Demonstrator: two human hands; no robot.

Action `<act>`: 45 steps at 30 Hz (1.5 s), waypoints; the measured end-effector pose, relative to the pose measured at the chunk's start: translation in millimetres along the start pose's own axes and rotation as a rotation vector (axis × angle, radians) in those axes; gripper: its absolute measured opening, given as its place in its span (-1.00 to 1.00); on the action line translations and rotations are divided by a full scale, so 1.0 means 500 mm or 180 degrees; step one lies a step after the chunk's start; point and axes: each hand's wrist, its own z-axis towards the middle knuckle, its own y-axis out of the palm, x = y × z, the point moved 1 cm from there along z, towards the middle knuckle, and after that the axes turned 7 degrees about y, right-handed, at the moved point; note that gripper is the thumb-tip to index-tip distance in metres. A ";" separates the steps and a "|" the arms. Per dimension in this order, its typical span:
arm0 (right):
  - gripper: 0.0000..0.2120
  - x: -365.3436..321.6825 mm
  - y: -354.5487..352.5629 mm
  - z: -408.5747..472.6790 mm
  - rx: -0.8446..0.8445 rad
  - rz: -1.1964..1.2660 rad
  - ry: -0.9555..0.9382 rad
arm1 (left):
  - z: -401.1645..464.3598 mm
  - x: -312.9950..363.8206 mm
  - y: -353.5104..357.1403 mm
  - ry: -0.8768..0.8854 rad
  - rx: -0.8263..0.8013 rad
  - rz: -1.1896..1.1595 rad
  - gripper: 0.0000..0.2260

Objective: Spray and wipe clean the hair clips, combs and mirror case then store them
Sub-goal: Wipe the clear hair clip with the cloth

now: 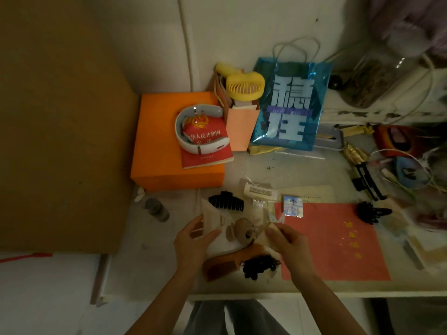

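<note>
Head view looks down on a pale sheet, perhaps a tissue or wipe, held stretched between both hands above the near edge of the tabletop; the left hand pinches its left side between thumb and fingers, and the right hand pinches its right corner the same way; under and just behind the sheet lies a beige claw clip; nearer the person a brown wooden comb lies flat, with a black clip touching its right end; a larger black claw clip sits just beyond the sheet, and another black clip lies well to the right, at the far corner of a red paper sheet; a small grey bottle lies tilted to the left, whether it is a sprayer I cannot tell; behind it stands an orange box carrying a red booklet and a white neck band; a yellow handheld fan and a blue bag stand against the wall
</note>
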 end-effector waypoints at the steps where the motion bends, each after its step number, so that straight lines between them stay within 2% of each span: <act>1: -0.89 -0.016 0.001 0.001 -0.0014 0.0079 -0.0014 | 0.002 0.023 -0.001 0.0130 0.0023 -0.0023 -0.56; 6: -0.89 -0.127 0.008 0.004 -0.0036 0.0456 -0.0311 | 0.004 0.149 -0.006 0.0793 0.0007 -0.0184 -0.61; 10: -0.87 -0.227 0.008 -0.008 0.0067 0.0639 -0.0792 | 0.000 0.245 -0.007 0.1221 -0.0173 -0.0271 -0.62; 13: -0.89 -0.284 0.000 -0.017 0.0112 0.0978 -0.0926 | -0.004 0.304 -0.006 0.1423 -0.0349 -0.0290 -0.59; 24: -0.75 -0.386 -0.024 -0.055 -0.0753 0.1717 -0.0952 | -0.041 0.458 -0.014 0.1871 -0.0485 -0.0488 -0.55; 28: -0.80 -0.409 -0.032 -0.064 -0.1006 0.1812 -0.1080 | -0.056 0.490 -0.021 0.2200 -0.0583 -0.0492 -0.41; 30: -0.79 -0.420 -0.038 -0.067 -0.1089 0.1870 -0.1132 | -0.062 0.506 -0.027 0.2312 -0.0642 -0.0539 -0.46; 34: -0.77 -0.443 -0.050 -0.072 -0.1263 0.1963 -0.1104 | -0.069 0.537 -0.041 0.2377 -0.0769 -0.0575 -0.70; 36: -0.80 -0.455 -0.058 -0.072 -0.1354 0.1976 -0.1064 | -0.068 0.554 -0.050 0.2354 -0.0866 -0.0579 -0.71; 40: -0.83 -0.477 -0.070 -0.076 -0.1525 0.1860 -0.1030 | -0.057 0.601 -0.074 0.2261 -0.0733 -0.0285 -0.70; 45: -0.88 -0.490 -0.077 -0.083 -0.1646 0.1694 -0.1054 | -0.047 0.646 -0.092 0.2205 -0.1161 -0.0192 -0.69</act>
